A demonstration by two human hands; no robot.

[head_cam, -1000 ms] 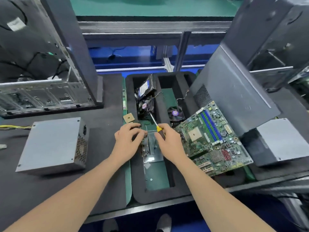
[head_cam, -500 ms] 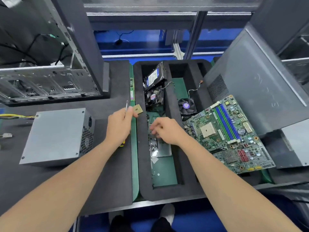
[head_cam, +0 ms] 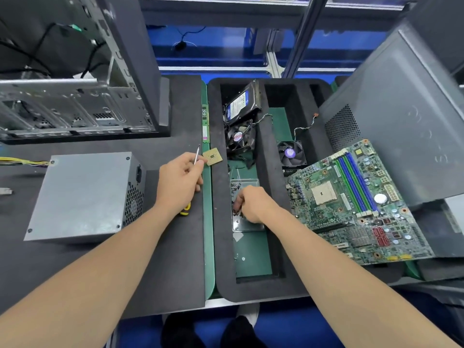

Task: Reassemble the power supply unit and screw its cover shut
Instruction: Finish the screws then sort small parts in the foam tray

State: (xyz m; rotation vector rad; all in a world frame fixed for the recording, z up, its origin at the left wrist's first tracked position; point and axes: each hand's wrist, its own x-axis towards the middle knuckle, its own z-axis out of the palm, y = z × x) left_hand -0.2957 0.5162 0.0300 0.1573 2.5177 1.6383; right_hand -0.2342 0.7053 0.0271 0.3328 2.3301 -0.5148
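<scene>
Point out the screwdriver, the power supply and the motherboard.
screwdriver [head_cam: 197, 154], head view, on its metal shaft.
power supply [head_cam: 82, 194], head view, on its grey lid.
motherboard [head_cam: 324, 196], head view, on its processor socket.

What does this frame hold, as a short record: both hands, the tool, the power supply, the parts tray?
left hand: grips the screwdriver, shaft pointing away, over the black mat
right hand: fingers curled down into the clear box inside the foam tray; whether it pinches a screw cannot be told
power supply unit: grey box on the mat, left of the left hand, untouched, cover on
other parts: motherboard resting across the tray's right side; CPU chip on its left rim
</scene>
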